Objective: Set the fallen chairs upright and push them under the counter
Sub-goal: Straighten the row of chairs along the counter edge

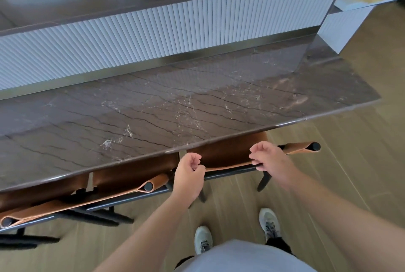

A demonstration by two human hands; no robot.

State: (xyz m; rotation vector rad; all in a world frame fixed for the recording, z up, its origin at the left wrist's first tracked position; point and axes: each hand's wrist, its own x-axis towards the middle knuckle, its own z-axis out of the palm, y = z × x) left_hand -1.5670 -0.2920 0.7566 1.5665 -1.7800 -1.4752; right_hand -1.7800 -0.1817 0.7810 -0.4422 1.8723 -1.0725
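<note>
1. The left hand (189, 176) hovers at the left end of the rightmost chair's backrest (228, 167), fingers loosely curled toward the palm; whether they touch the leather edge cannot be told, and nothing is clearly gripped.
2. The right hand (268, 157) is over the same backrest further right, fingers loosely curled; the lower fingertips look to rest on the dark top rail, but a firm hold is not visible.
3. That chair (230, 153) stands upright, its brown leather seat tucked beneath the counter edge, its backrest just outside the edge, one dark leg (264, 180) on the floor.
4. A second chair (131, 175) stands upright just to the left, likewise under the counter, its leather-wrapped rail end near the left hand.
5. A third chair (43, 197) shows further left, also beneath the edge.
6. The counter (153, 107) is dark brown veined stone with a ribbed white panel (153, 34) rising behind it.
7. The person's pale sneakers (202, 240) stand on the wood floor (350, 162).
</note>
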